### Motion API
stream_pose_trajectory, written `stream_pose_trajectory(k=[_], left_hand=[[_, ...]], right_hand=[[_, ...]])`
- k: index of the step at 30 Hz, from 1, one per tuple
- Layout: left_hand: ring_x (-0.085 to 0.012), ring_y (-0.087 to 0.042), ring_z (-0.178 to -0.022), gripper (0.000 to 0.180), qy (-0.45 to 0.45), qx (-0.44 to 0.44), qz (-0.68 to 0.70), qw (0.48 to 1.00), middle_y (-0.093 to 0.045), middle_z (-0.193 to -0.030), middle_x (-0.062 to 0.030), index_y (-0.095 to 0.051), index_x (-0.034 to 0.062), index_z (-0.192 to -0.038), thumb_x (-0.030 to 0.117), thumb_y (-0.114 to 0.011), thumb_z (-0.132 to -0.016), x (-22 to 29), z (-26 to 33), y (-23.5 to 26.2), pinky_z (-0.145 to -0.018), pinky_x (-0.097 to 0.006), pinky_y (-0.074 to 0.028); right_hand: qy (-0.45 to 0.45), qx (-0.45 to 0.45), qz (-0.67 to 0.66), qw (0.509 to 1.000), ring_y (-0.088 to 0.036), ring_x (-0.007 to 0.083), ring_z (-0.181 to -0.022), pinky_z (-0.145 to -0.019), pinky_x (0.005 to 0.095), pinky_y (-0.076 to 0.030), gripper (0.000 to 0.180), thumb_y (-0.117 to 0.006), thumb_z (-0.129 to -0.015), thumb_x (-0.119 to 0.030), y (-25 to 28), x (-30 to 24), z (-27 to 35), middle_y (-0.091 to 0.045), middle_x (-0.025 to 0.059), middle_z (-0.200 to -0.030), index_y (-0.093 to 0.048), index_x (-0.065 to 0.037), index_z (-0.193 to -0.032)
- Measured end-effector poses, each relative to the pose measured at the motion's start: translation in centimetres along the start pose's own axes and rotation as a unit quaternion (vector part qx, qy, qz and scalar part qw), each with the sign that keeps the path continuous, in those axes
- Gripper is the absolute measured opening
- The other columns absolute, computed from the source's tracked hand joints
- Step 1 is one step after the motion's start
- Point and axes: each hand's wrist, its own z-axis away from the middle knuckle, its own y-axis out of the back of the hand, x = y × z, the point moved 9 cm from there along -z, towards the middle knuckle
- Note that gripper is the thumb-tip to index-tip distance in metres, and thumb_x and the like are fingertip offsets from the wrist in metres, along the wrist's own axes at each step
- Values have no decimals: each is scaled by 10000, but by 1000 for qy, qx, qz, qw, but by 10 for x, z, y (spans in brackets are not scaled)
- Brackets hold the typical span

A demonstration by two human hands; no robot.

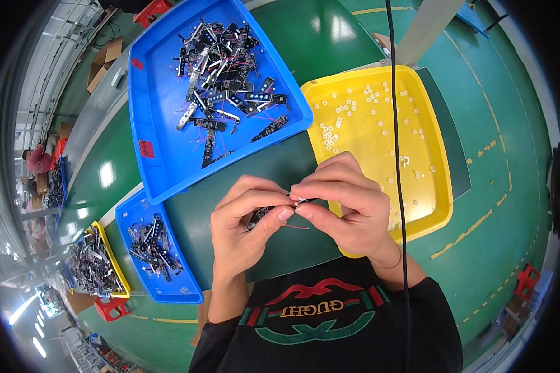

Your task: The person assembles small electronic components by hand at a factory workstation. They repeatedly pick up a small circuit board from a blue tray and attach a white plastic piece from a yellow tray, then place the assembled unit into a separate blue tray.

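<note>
In front of my chest, my left hand [242, 217] is closed around a slim black electronic part [259, 216] with a thin red wire [297, 227] trailing below the fingers. My right hand [350, 202] meets it fingertip to fingertip, thumb and index finger pinched on a small white piece [301, 200] at the end of the part. Fingers cover most of both things, so the exact shape of the white piece cannot be made out. Close to my right hand is a shallow yellow tray [443, 186] with many small white rings scattered in it.
A large blue tray [162, 124] at the far left holds a heap of similar black parts with wires. A smaller blue tray [183, 287] and a yellow bin [123, 283] hold more. A black cable [394, 93] hangs down past my right forearm. A dark green table [255, 168] lies beneath.
</note>
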Motion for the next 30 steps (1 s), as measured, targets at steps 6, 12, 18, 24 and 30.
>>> stream_pose_trajectory(k=[6, 12, 18, 24, 30], left_hand=[[-157, -586, -811, 131, -19, 37, -11, 999, -593, -942, -112, -688, 2, -895, 20, -731, -773, 5, 2, 5, -680, -256, -481], [-149, -574, -811, 154, -47, 50, -16, 998, -571, -955, -116, -684, 2, -888, 25, -750, -751, 10, 4, 6, -677, -248, -470], [-145, -564, -819, 176, -61, 39, -31, 997, -572, -956, -106, -689, 4, -869, 21, -775, -717, 17, 4, 2, -680, -251, -460], [-151, -561, -827, 183, -88, 30, -57, 994, -574, -948, -102, -691, 8, -854, 31, -789, -701, 21, 2, 2, -690, -256, -455], [-152, -569, -815, 172, -96, 33, -56, 993, -575, -937, -104, -688, 9, -851, 41, -785, -713, 24, 2, 2, -686, -255, -465]], right_hand=[[1, 29, 36, 999, -581, 221, -792, -678, 298, -448, 216, -704, -739, 36, 7, -5, 5, -677, 55, -851, -698, -30, -945], [21, 19, 53, 998, -584, 215, -788, -670, 301, -450, 200, -728, -715, 27, 4, -12, 5, -678, 52, -834, -698, -42, -900], [-3, 25, 8, 1000, -569, 208, -774, -681, 296, -440, 199, -734, -710, 25, 5, -8, 6, -673, 46, -862, -700, -49, -892], [13, 14, 19, 1000, -559, 207, -781, -682, 299, -436, 209, -741, -705, 24, 3, -14, 5, -671, 42, -875, -703, -53, -895], [13, 6, 19, 1000, -554, 209, -788, -687, 296, -437, 213, -735, -710, 30, 2, -16, 5, -674, 37, -880, -704, -59, -901]])
